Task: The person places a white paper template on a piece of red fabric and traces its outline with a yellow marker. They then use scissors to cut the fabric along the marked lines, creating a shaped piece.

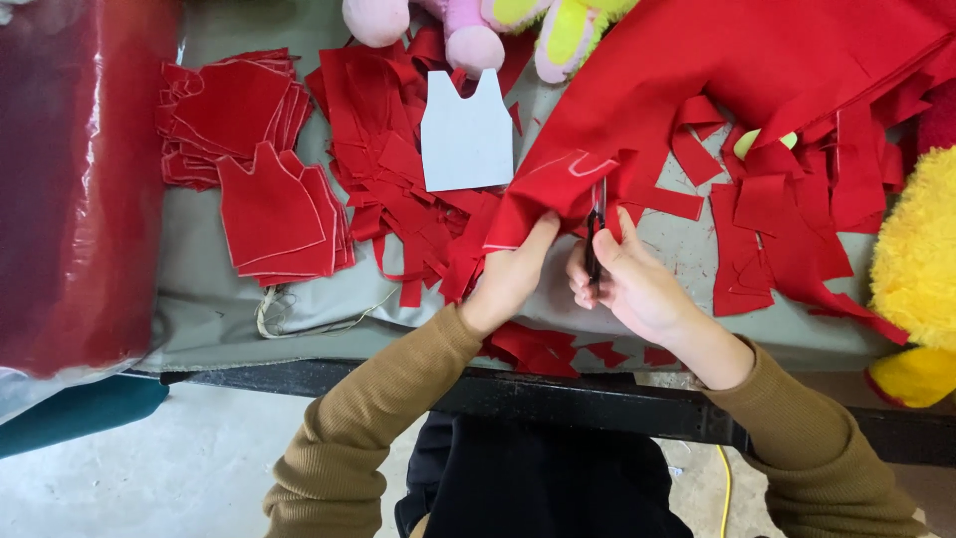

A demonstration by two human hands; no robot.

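Observation:
My left hand pinches the near edge of a large red cloth that drapes from the upper right across the grey table. My right hand grips black scissors, their blades pointing up into the cloth beside a white chalk outline. A pale blue vest-shaped template lies flat just left of the cloth.
Stacks of cut red vest pieces lie at the left, red scraps in the middle and to the right. A shiny red roll fills the left edge. Plush toys sit at the top and right.

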